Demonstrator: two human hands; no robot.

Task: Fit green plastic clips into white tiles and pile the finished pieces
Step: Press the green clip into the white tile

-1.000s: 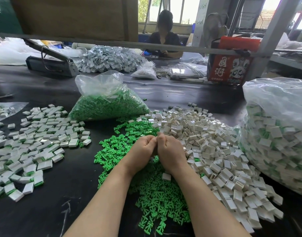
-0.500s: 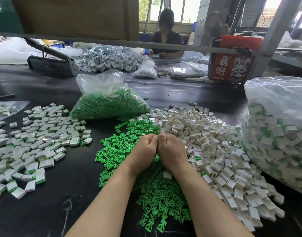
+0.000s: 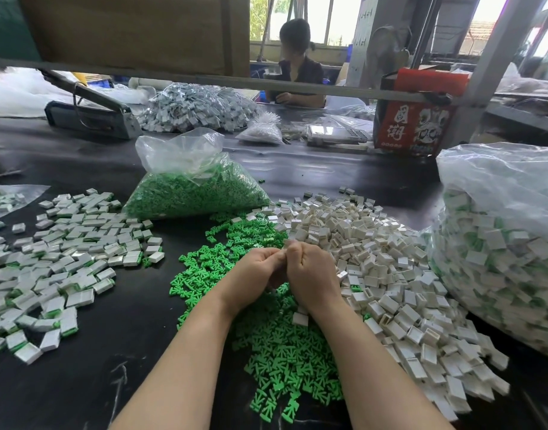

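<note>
The black tabletop (image 3: 80, 383) carries everything. At far right a big clear sack (image 3: 499, 243) bulges with finished white-and-green pieces. Left of it spreads the heap of white tiles (image 3: 390, 259), touching the loose green clips (image 3: 282, 352) scattered at centre. Behind the clips sits a clear bag (image 3: 192, 187) packed with more green clips. On the left lie the finished pieces (image 3: 64, 259), spread flat in a loose pile, well apart from the clips. Further back are a grey sealer (image 3: 89, 113), a mound of grey parts (image 3: 198, 110) and a red box (image 3: 415, 125); a second person (image 3: 297, 76) sits beyond.

Both hands meet above the clips beside the tile heap. The left hand (image 3: 257, 271) and right hand (image 3: 309, 271) have curled fingers pressed knuckle to knuckle, thumbs together. Something small is pinched between them at the fingertips, but it is too hidden to tell whether each grip holds a tile or a clip.
</note>
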